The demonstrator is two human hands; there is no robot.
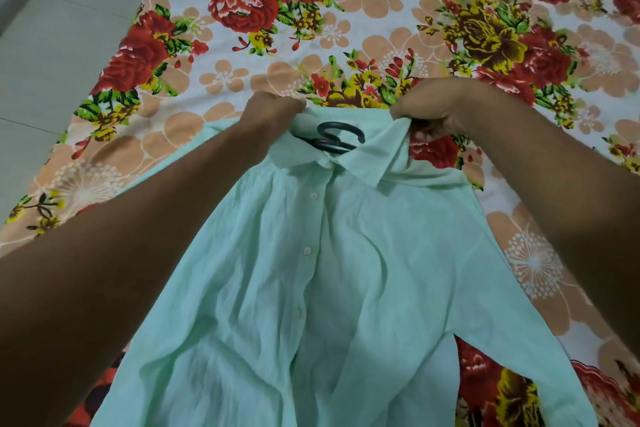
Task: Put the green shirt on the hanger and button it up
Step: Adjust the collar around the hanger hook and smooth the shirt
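A floral bedsheet [346,10] with red and yellow roses covered the surface, and pale floor tiles [41,28] showed at its left. On it lay one mint green shirt [329,288], front up, with three white buttons [307,250] visible. One black hanger hook [341,139] lay inside the collar. The left hand [273,111] and the right hand [436,111] each gripped the collar's far edge.

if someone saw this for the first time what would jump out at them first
The pale green shirt fills the lower middle, spread front-up on a loud floral bedsheet of red and yellow roses. At its top edge the left hand and right hand each grip the collar, one at either side. Between them the black hanger hook shows inside the neck opening.
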